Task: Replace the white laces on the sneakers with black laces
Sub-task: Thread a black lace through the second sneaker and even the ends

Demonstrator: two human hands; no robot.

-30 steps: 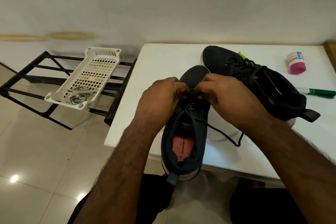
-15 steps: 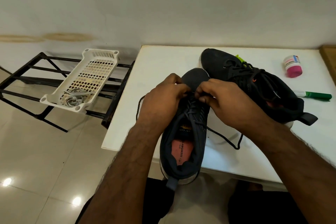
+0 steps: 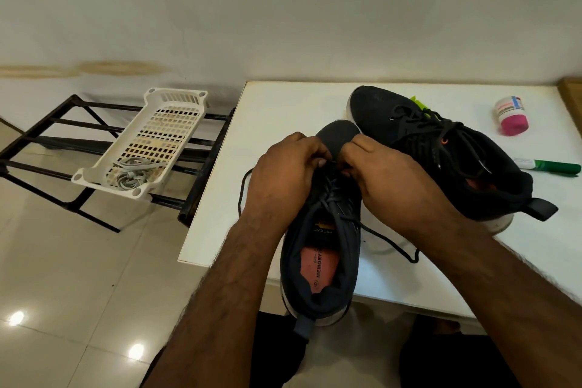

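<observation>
Sneakers sit on the white table (image 3: 283, 110), and the nearer sneaker (image 3: 321, 249) lies closest to the person, its heel hanging over the table's front edge and its toe pointing away. Its pink insole shows through the open mouth. Both hands meet over its upper eyelets. The left hand (image 3: 283, 173) has its fingers curled down onto the lacing, with the thumb tip showing at the centre line; it seems to pinch the black lace (image 3: 390, 244) there, though the grip itself is partly hidden. The right hand (image 3: 381, 173) mirrors it, fingers bent and bunched tight on the same lace at the tongue. One loose end of that lace trails from the right side of the shoe across the table beneath the right forearm; another loops out on the table to the left of the left wrist.

Just beyond, touching the near shoe's toe, the second sneaker (image 3: 441, 148) lies angled, already threaded in black. Further right lie a green marker (image 3: 554, 166) and a small pink-capped jar (image 3: 511, 116).

Off the table to the left, a white plastic basket (image 3: 176, 104) rests on a black metal rack (image 3: 63, 123), holding the pale removed laces (image 3: 132, 175).
</observation>
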